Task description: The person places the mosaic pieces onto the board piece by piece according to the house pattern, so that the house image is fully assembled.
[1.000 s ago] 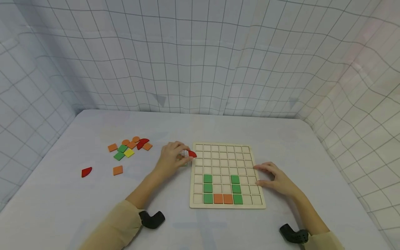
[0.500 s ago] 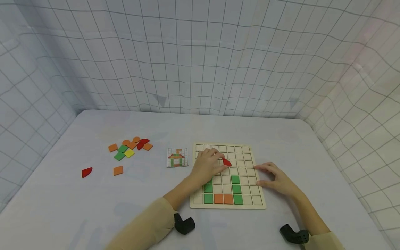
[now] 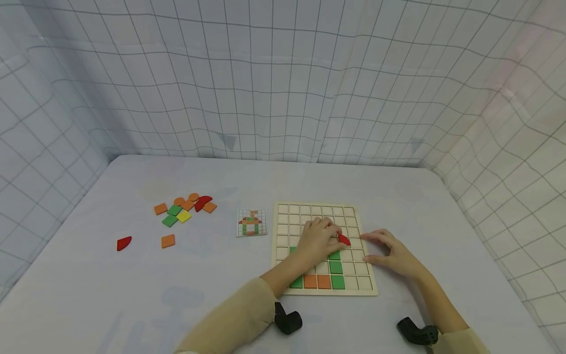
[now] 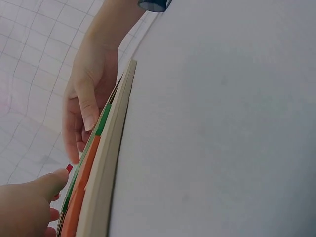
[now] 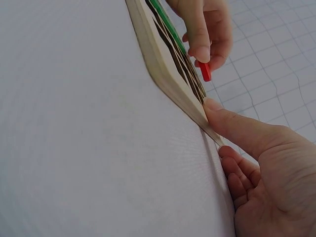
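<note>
A red quarter-circle tile [image 3: 344, 240] is pinched between the thumb and fingers of my left hand [image 3: 316, 241]. It is held close over the right part of the pale wooden grid board [image 3: 364, 283], above and right of a column of green tiles [image 3: 336, 267]. Two orange tiles [image 3: 317, 281] lie in the bottom row, and my left hand and forearm hide part of the left green column. In the right wrist view, the red tile [image 5: 205, 72] juts out beyond the thumb. My right hand [image 3: 391, 250] touches the board's right edge with thumb and index finger spread apart.
A small printed pattern card [image 3: 251, 223] lies left of the board. Farther left is a loose cluster of orange, green, yellow and red tiles [image 3: 183, 216], with a lone orange square [image 3: 168, 241] and a red quarter-circle [image 3: 124, 243] nearer. Gridded white cloth [image 3: 283, 98] hangs behind.
My left hand has carried the red tile rightward from beside the card, across the board to its right part, uncovering the card. My right hand stays at the board's edge.
</note>
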A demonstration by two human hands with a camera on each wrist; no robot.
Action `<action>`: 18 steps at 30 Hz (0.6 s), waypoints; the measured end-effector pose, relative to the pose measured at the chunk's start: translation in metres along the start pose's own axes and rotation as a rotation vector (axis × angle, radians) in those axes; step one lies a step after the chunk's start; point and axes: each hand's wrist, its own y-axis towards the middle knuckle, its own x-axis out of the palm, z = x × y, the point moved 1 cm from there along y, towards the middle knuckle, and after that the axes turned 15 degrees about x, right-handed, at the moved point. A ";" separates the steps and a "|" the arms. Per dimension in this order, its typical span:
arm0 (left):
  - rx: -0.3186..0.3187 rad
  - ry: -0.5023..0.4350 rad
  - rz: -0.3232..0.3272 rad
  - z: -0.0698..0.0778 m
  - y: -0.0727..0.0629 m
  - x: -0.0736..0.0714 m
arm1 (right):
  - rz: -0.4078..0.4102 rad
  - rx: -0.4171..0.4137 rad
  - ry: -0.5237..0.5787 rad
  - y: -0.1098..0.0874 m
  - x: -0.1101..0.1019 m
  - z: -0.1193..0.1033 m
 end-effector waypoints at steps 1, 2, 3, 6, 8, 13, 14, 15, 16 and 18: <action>-0.003 0.001 -0.008 0.001 0.001 0.001 | -0.001 0.001 0.001 0.000 0.000 0.000; -0.007 0.006 -0.017 0.002 0.001 0.003 | -0.002 0.002 0.003 0.000 0.000 0.000; -0.011 0.011 -0.024 0.002 0.002 0.005 | -0.003 0.004 0.008 0.000 0.000 0.000; -0.023 0.027 -0.035 0.004 0.002 0.008 | -0.002 0.005 0.003 0.000 0.000 0.000; -0.027 0.035 -0.032 0.005 0.002 0.008 | -0.001 0.000 0.000 0.000 0.000 0.000; -0.041 0.024 -0.008 0.006 0.001 0.008 | 0.000 -0.019 -0.002 0.000 0.000 0.001; -0.044 0.017 -0.001 0.006 0.000 0.008 | 0.001 -0.021 -0.002 0.000 0.000 0.002; -0.046 0.011 0.006 0.006 0.000 0.008 | 0.001 -0.024 -0.003 0.000 0.000 0.002; -0.048 0.005 0.013 0.006 0.000 0.008 | 0.001 -0.026 -0.002 0.001 0.000 0.002; -0.049 -0.003 0.024 0.006 0.000 0.008 | 0.001 -0.026 0.000 0.001 0.000 0.003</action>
